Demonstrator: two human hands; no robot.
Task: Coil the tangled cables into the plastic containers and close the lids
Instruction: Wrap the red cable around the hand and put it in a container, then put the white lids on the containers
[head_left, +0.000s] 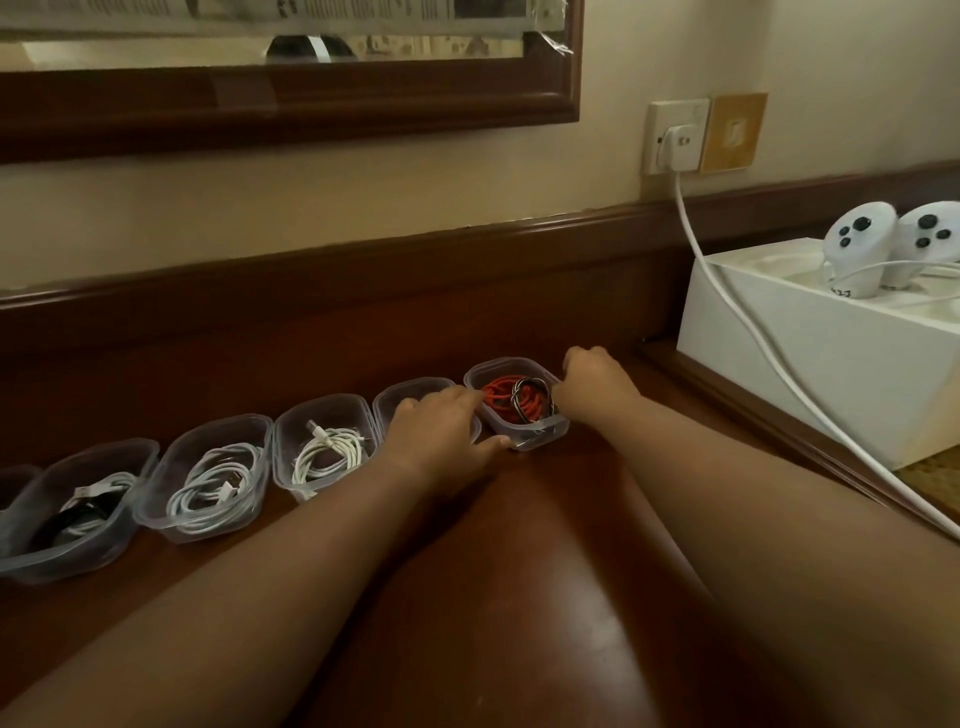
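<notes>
- The left hand (439, 421) lies over one clear container (395, 400), fingers straight and reaching to the rim of the next container (519, 405), thumb touching its near corner.
- The right hand (592, 382) curls its fingers over that container's rim at 3 o'clock, gripping the edge.
- Inside that container a red cable (501, 400) lies coiled with a dark cable (527, 389); no lid is on it.
- Toward 9 o'clock the row goes on along the wooden desk (467, 571): open containers hold a white cable (327, 452), another white cable (215, 486), and a black and white bundle (83, 512).
- At 2 o'clock a white box (779, 374) carries two controllers (862, 244); a charger cord (727, 301) runs down from the wall socket (675, 137) across its front.
</notes>
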